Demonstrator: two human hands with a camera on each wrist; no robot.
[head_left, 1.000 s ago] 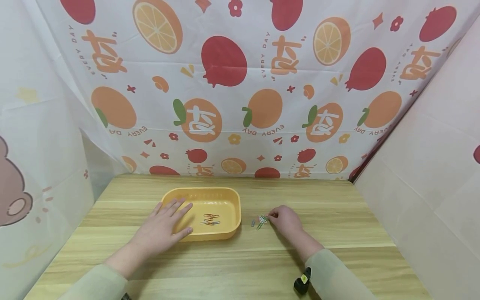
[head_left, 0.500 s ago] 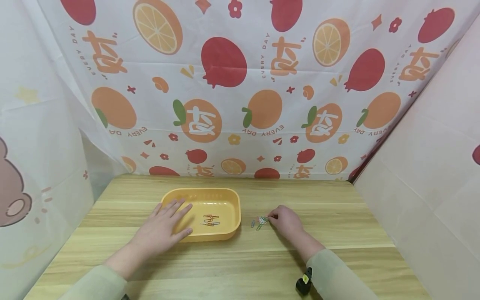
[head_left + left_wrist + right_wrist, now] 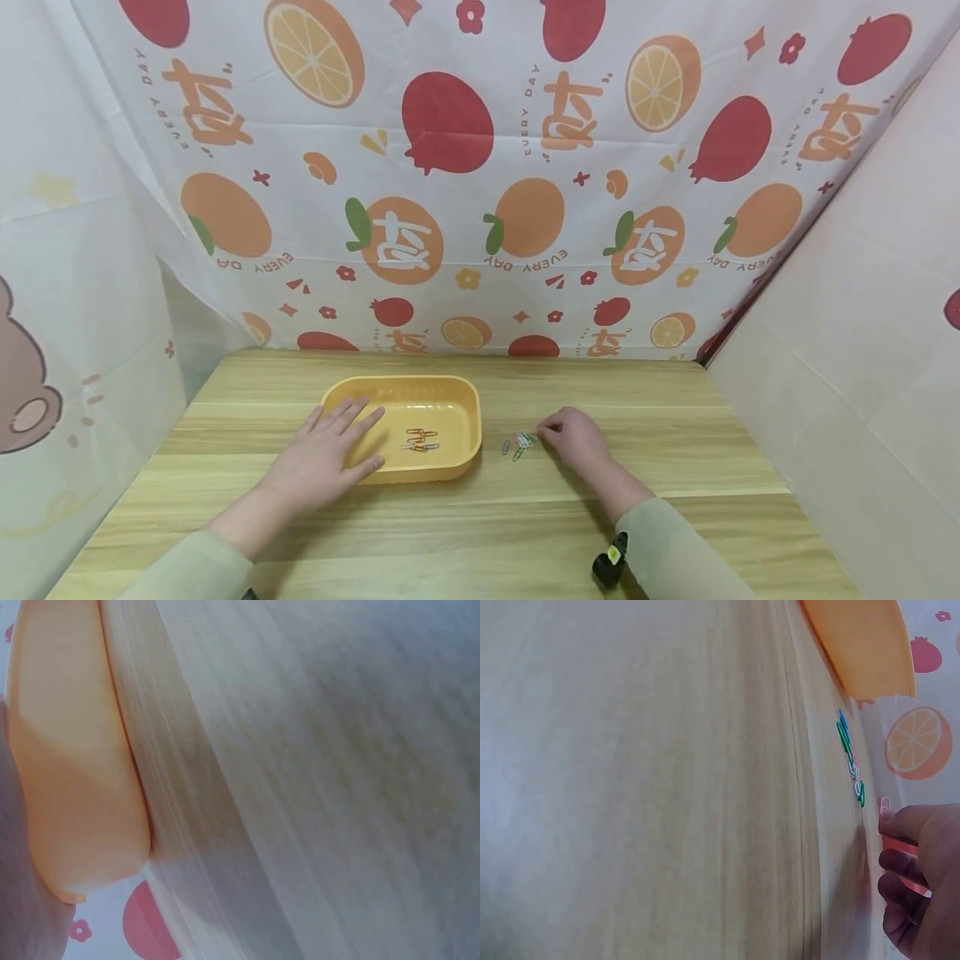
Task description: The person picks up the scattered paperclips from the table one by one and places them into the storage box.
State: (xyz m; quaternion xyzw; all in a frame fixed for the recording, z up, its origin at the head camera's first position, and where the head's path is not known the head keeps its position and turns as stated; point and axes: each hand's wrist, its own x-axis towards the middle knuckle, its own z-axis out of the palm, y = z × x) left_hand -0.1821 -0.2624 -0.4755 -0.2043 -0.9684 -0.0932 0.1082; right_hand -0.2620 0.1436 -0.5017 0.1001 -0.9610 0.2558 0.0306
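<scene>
My left hand lies with fingers spread over the left side of a yellow plastic tray. Inside the tray are several red and orange paper clips, with a blue one among them. To the right of the tray, a small pile of green, white and blue paper clips lies on the table. My right hand is just right of that pile. Between its thumb and forefinger it pinches a pink paper clip, which shows in the right wrist view, raised off the table.
The wood-grain table ends at a hanging white cloth printed with fruit. Pale cloth walls close in both sides. A black wrist device sits at the right sleeve.
My right hand has lifted slightly and shifted a little away from the pile. The left hand and the tray stay where they were.
</scene>
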